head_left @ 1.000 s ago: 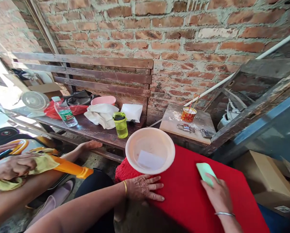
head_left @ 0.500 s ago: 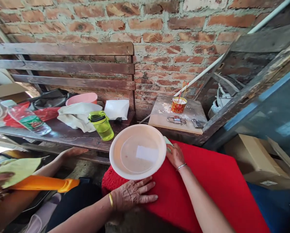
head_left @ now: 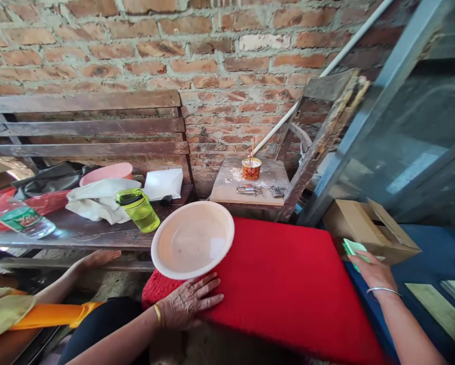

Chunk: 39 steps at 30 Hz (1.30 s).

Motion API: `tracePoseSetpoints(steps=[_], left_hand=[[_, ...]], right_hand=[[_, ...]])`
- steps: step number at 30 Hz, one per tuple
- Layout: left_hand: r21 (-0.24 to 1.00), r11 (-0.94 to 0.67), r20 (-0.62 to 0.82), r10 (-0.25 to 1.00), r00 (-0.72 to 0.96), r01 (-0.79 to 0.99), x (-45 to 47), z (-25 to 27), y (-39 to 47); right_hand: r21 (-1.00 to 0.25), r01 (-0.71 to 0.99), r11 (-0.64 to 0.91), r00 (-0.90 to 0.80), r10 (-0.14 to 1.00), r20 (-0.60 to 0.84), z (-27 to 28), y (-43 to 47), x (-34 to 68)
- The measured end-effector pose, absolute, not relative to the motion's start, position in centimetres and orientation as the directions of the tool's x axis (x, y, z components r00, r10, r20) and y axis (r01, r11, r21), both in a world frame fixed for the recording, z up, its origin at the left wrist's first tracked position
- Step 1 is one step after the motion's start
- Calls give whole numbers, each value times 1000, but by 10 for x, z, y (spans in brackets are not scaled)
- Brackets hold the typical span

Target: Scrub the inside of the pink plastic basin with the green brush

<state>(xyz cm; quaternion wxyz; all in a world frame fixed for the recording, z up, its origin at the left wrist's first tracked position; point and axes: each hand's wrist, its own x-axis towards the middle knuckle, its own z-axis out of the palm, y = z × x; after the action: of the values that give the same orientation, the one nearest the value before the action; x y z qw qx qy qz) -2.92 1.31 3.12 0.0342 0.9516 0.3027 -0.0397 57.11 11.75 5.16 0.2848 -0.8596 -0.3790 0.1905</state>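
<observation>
My left hand (head_left: 191,301), with a gold bangle, lies flat with its fingers apart on the red cloth (head_left: 280,274). Its fingertips are just below the rim of a pale pink plastic basin (head_left: 164,253) at the left end of the cloth. A bright patch shows on the basin's bottom; I cannot tell if water is in it. My right hand (head_left: 375,274), with a silver bangle, is closed on a flat mint-green thing (head_left: 352,248) whose kind I cannot make out. It is past the cloth's right edge, in front of an open cardboard box (head_left: 351,218).
A wooden bench (head_left: 78,238) bears a green bottle (head_left: 141,210), a white cloth (head_left: 98,200) and a clear water bottle (head_left: 25,220). Padlocks (head_left: 248,190) and a red tin with sticks (head_left: 251,170) are on a small table (head_left: 221,187). Another person's bare limb (head_left: 63,279) is at left.
My right hand has moved from the basin's right side to beside the cardboard box, carrying the mint-green thing. My left hand stays by the basin. The view has turned right.
</observation>
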Motion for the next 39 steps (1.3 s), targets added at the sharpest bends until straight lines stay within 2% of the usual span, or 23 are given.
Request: tracePoseSetpoints(steps=[2, 4, 7, 11, 16, 20, 23, 28, 32, 34, 37, 39], left_hand=[[31, -814, -109, 575, 811, 581, -31, 30, 14], [10, -816, -122, 573, 810, 578, -34, 29, 14], [-47, -816, -122, 577, 808, 575, -37, 26, 15], [-132, -819, -70, 570, 819, 559, -40, 22, 15], [-221, -821, -16, 542, 840, 526, -43, 22, 14], [-247, -819, 22, 529, 848, 518, -43, 27, 13], [-269, -825, 59, 501, 863, 497, -42, 30, 14], [-307, -830, 76, 466, 881, 466, -40, 30, 14], [-271, -835, 65, 481, 874, 479, -40, 29, 14], [-259, -833, 60, 492, 868, 490, -41, 29, 14], [-244, -833, 37, 505, 863, 497, -42, 28, 15], [-238, -831, 39, 509, 860, 503, -43, 27, 15]], right_hand=[[-772, 370, -517, 636, 746, -195, 42, 106, 572], [-820, 280, -499, 607, 754, -251, 30, 101, 563], [-855, 199, -479, 547, 778, -309, 13, 102, 550], [-844, 206, -496, 504, 793, -343, 0, 99, 562], [-851, 228, -473, 541, 788, -293, -1, 90, 593], [-904, 199, -378, 607, 772, -189, 9, 115, 583], [-932, 200, -303, 574, 807, -139, 12, 140, 560], [-891, 286, -354, 503, 847, -175, 6, 137, 551], [-770, 415, -485, 534, 815, -225, 14, 111, 576], [-716, 482, -505, 559, 807, -192, 25, 103, 580], [-681, 596, -425, 518, 852, -79, 45, 98, 554], [-627, 718, -301, 396, 918, 13, 54, 95, 520]])
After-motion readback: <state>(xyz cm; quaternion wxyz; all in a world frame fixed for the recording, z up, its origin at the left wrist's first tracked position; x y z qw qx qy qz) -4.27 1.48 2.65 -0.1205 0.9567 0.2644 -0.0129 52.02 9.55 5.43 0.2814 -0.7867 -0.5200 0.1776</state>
